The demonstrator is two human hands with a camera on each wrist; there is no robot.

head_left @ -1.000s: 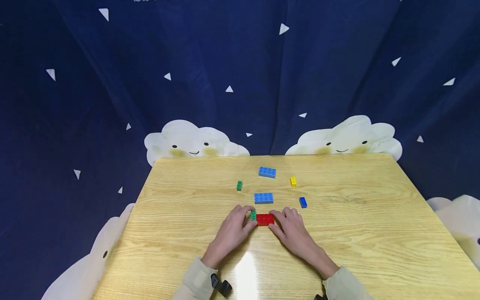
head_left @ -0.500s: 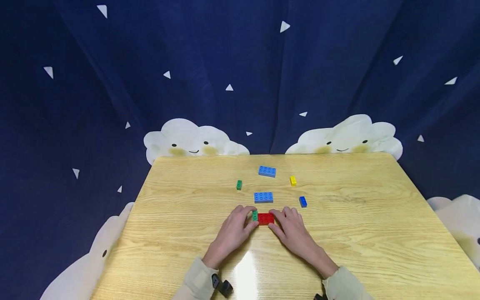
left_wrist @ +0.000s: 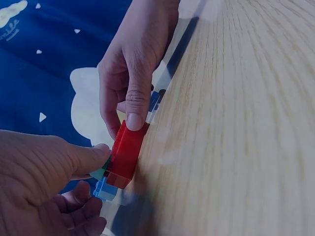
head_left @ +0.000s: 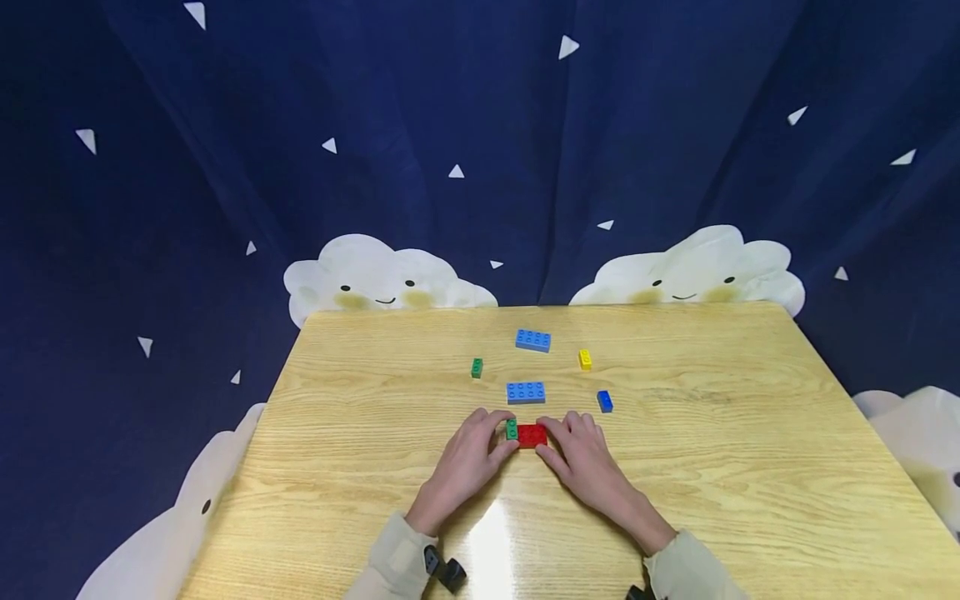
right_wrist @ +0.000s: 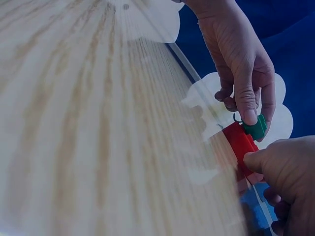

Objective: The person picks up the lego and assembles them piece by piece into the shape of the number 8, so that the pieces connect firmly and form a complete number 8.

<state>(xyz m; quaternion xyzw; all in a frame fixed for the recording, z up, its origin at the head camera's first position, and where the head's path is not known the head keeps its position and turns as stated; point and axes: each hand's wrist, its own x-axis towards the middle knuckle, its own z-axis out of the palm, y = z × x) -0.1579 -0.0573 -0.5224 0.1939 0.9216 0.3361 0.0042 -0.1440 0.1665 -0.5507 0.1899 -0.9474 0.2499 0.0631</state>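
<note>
Near the middle of the table lies a red brick (head_left: 532, 436) with studs on top. A small green brick (head_left: 512, 429) stands at its left end, higher than the red one and overlapping its top there. My left hand (head_left: 467, 457) pinches the green brick between thumb and index finger. From the other side, my right hand (head_left: 588, 467) holds the right end of the red brick, thumb in front and index finger behind. In the right wrist view the green brick (right_wrist: 255, 127) is right at the studded top of the red brick (right_wrist: 239, 142).
Behind the hands lies a blue brick (head_left: 526, 393), with another blue brick (head_left: 533, 340) farther back. A small green brick (head_left: 477, 367) is to the left; a small yellow brick (head_left: 585, 359) and a small dark blue brick (head_left: 605, 401) are to the right. A dark curtain (head_left: 420, 125) hangs behind the table.
My left hand has shifted slightly right with the green brick, which now covers more of the red brick's left end. The right hand keeps its hold; the head view has tilted a little.
</note>
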